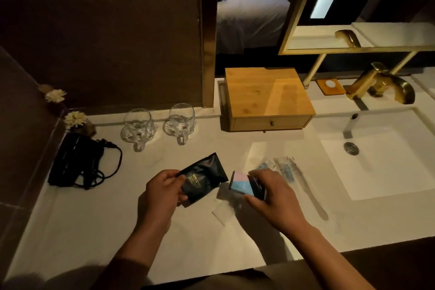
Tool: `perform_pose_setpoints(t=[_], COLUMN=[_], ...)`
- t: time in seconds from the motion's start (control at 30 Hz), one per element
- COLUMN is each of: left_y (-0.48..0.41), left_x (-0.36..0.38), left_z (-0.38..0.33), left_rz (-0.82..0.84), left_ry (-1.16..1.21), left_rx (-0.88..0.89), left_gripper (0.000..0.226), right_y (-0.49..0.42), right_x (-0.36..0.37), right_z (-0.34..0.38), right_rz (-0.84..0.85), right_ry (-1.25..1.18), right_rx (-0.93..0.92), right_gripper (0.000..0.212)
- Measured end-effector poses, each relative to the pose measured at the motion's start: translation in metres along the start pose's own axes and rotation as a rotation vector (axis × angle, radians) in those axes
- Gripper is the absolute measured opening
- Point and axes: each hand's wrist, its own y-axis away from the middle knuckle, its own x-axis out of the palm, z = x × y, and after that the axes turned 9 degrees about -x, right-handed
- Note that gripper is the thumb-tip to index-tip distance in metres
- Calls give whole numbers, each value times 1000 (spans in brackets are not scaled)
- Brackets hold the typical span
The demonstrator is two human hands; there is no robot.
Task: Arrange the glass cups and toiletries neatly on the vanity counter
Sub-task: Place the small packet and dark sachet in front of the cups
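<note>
Two glass cups stand upright at the back of the white vanity counter [94, 219], one on the left [138, 126] and one to its right [180, 122], handles facing me. My left hand [162, 192] holds a black sachet [204, 178] above the counter's middle. My right hand [268, 192] grips a small pink, blue and black box [242, 183] beside it. Clear-wrapped toiletries [286, 168], one long like a toothbrush, lie on the counter just behind my right hand. A white packet [223, 213] lies flat under my hands.
A wooden drawer box [267, 99] stands at the back centre. The white sink basin [386, 155] and gold faucet [386, 82] fill the right. A black hair dryer with coiled cord [77, 162] lies at the left, near small flower ornaments [75, 119]. A gold-framed mirror [353, 7] hangs above.
</note>
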Motion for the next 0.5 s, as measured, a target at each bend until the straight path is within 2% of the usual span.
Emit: perform_pose_setpoints(t=[0.17, 0.37, 0.5], left_y=[2, 5, 5], left_x=[-47, -103, -125], left_z=[19, 37, 41], left_rz=[-115, -292, -349], left_ry=[51, 165, 230], left_rx=[-34, -50, -60], left_gripper=[9, 14, 16], right_y=[-27, -90, -127], right_x=[20, 58, 89], right_z=[33, 74, 93], right_rz=[50, 185, 230], right_ry=[-86, -87, -74], right_rx=[-7, -112, -143], right_gripper=[52, 51, 40])
